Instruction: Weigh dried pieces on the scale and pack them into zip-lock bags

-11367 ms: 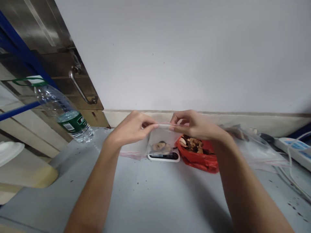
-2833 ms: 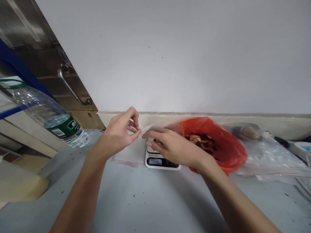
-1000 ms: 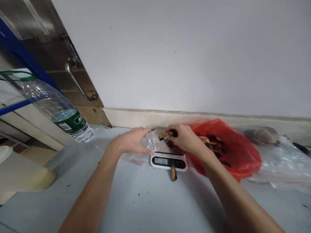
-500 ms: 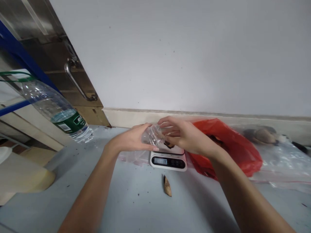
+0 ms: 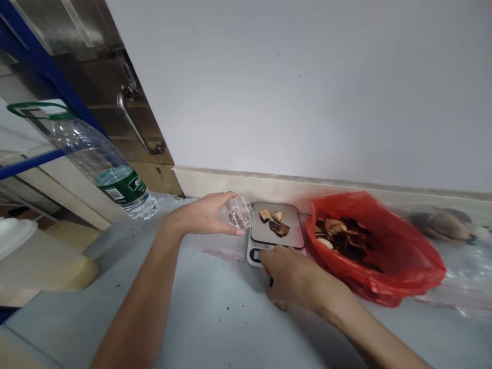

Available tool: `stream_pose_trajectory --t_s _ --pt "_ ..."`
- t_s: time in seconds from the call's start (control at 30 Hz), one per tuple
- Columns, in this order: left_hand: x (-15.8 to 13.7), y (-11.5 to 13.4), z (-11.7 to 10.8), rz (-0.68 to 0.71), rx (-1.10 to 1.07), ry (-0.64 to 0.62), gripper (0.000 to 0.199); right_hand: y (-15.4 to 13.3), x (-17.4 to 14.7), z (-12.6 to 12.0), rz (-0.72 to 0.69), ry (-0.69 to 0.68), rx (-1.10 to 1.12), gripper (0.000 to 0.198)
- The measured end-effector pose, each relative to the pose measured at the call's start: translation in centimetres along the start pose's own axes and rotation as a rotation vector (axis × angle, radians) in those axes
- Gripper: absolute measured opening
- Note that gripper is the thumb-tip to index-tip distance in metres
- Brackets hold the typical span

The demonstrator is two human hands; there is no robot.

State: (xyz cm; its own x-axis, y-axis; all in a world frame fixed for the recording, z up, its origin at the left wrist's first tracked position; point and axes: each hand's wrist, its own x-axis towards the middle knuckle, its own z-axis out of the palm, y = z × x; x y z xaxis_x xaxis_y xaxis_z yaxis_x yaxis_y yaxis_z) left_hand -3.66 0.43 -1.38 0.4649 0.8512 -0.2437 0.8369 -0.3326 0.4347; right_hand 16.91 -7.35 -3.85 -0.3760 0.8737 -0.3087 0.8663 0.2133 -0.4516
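Observation:
My left hand [image 5: 207, 215] holds a small clear plastic bag [image 5: 243, 211] by its side, between thumb and fingers, with its mouth toward the scale. A kitchen scale [image 5: 300, 238] lies just right of the bag. On its metal plate rest a dark curled dried slice [image 5: 280, 228] and two smaller pale-brown dried pieces [image 5: 265, 214]. My right hand [image 5: 294, 279] reaches down in front of the scale, covering part of its display. Its fingers close around another dried slice [image 5: 282, 306] on the table; most of that slice is hidden.
A red plastic bag [image 5: 403, 256] with dried brown slices stands open at the right. Beyond it lies a clear bag [image 5: 459, 279] with contents. At the left are a water bottle [image 5: 123, 187] and a pale plastic container [image 5: 49, 256]. A wall [image 5: 307, 102] rises behind.
My right hand has left the small bag and come down to the slice before the scale. The dried pieces on the plate now show. The view has shifted slightly, with the left hand still holding the bag.

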Motion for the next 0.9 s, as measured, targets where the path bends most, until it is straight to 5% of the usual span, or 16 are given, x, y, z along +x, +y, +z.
stream_pose_trajectory --t_s 0.2,0.3,0.4,0.53,0.63,0.9 --pt "0.3 0.5 0.4 0.051 0.009 -0.075 0.087 1.7 1.2 -2.3 -0.002 0.301 0.068 0.023" --pt "0.5 0.8 0.5 0.090 -0.016 -0.087 0.085 1.9 1.7 -3.5 -0.141 0.470 0.269 0.008" --pt "0.5 0.6 0.1 0.097 -0.014 -0.048 0.081 2.2 2.3 -3.6 -0.176 0.465 0.406 0.015" --pt "0.4 -0.1 -0.4 0.011 0.042 -0.057 0.081 3.8 3.7 -2.3 0.053 0.510 0.054 0.025" --pt "0.5 -0.4 -0.4 -0.039 0.057 -0.076 0.080 5.1 4.6 -1.5 0.069 0.419 -0.110 0.023" --pt "1.8 0.0 1.1 -0.016 0.085 -0.124 0.080 4.8 4.6 -2.7 0.112 0.378 0.178 0.016"
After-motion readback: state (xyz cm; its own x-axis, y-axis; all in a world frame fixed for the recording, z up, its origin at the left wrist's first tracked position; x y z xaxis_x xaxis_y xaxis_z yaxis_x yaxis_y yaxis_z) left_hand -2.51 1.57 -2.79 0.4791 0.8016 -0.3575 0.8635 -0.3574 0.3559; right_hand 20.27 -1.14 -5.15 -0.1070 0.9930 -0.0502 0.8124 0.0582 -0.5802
